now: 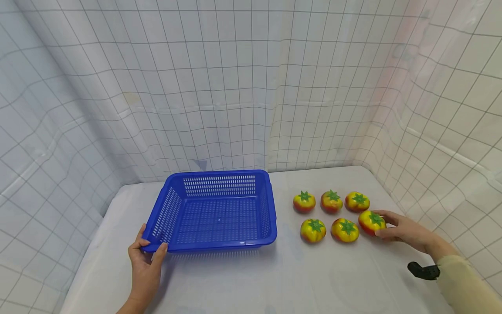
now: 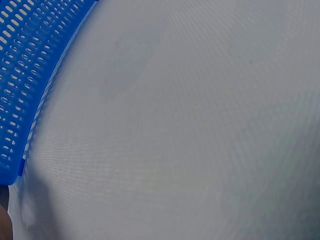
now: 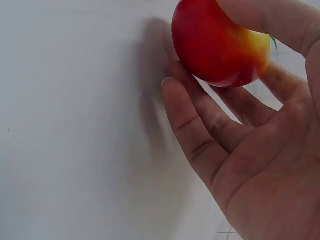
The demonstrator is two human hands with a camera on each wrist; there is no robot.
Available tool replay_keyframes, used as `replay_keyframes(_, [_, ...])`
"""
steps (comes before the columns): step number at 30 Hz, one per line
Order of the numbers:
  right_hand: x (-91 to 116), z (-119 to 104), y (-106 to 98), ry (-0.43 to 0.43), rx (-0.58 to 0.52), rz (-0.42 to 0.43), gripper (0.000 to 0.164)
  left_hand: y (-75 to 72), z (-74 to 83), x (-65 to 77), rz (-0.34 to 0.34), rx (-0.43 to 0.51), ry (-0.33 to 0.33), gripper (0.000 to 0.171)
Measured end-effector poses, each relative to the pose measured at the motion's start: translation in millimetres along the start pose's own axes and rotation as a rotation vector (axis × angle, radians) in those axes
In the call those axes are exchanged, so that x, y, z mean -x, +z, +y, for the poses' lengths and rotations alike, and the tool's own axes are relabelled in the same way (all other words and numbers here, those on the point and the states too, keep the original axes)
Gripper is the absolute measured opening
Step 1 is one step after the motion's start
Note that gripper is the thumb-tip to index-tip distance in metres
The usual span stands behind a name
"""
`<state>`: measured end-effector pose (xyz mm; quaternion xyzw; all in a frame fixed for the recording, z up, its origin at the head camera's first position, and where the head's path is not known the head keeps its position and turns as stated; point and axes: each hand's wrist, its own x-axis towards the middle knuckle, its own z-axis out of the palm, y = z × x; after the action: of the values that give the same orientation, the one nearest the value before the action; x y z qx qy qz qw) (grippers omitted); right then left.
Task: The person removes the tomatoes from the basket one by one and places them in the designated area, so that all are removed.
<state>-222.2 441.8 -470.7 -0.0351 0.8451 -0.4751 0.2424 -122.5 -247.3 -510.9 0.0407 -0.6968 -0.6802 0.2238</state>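
At the near left corner of the blue plastic basket [image 1: 218, 248], my left hand [image 1: 146, 266] grips the rim, thumb on the near side and fingers round the left side. The left wrist view catches the slotted wall of the basket [image 2: 37, 65] and only a sliver of that hand. On the right, my right hand [image 1: 404, 230] holds a red-and-yellow tomato [image 1: 371, 222] with a green star-shaped top. In the right wrist view the thumb lies over this tomato [image 3: 220, 47] and the fingers curve under it. No other thing shows inside the basket.
Several like tomatoes stand in two rows left of my right hand, such as the front one [image 1: 344, 230] and a back one [image 1: 304, 202]. White cloth covers the table [image 1: 298, 279]. Grid-patterned curtains [image 1: 251, 87] enclose the back and both sides. A black strap end [image 1: 424, 271] hangs by the right wrist.
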Motion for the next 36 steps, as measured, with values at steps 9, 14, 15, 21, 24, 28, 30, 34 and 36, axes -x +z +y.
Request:
replay_keyframes(9, [-2.0, 6.3, 0.5, 0.011, -0.004, -0.006, 0.082, 0.7, 2.5, 0.8, 0.007, -0.036, -0.01, 0.037])
replay_keyframes(14, [-2.0, 7.9, -0.2, 0.02, -0.022, -0.012, 0.082, 0.9, 2.8, 0.8, 0.009, -0.032, -0.005, 0.037])
replay_keyframes(15, [-2.1, 8.6, 0.0, 0.019, -0.022, -0.016, 0.082, 0.8, 2.6, 0.7, 0.008, -0.032, -0.004, 0.037])
replay_keyframes(21, [-1.0, 10.4, 0.1, 0.016, -0.034, -0.025, 0.082, 0.3, 0.9, -0.1, 0.005, -0.03, 0.002, 0.037])
replay_keyframes(24, [-0.3, 11.3, -0.3, 0.015, -0.032, -0.027, 0.081, -0.2, 0.1, -0.4, 0.003, -0.029, -0.004, 0.038])
replay_keyframes(28, [0.3, 12.8, -0.4, 0.028, -0.033, -0.028, 0.082, -0.3, -0.6, -0.8, 0.002, -0.009, -0.003, 0.038])
replay_keyframes(30, [0.0, 13.7, -0.4, 0.022, -0.035, -0.031, 0.081, -0.2, -0.8, -0.8, 0.001, -0.006, 0.002, 0.038])
replay_keyframes(34, [-0.8, 15.4, -0.2, 0.012, -0.045, -0.025, 0.081, -0.1, -0.1, -0.4, -0.001, -0.016, 0.004, 0.038])
replay_keyframes(36, [-1.1, 15.7, 0.2, 0.006, -0.053, -0.021, 0.081, 0.1, 0.6, -0.1, 0.002, -0.016, 0.002, 0.038])
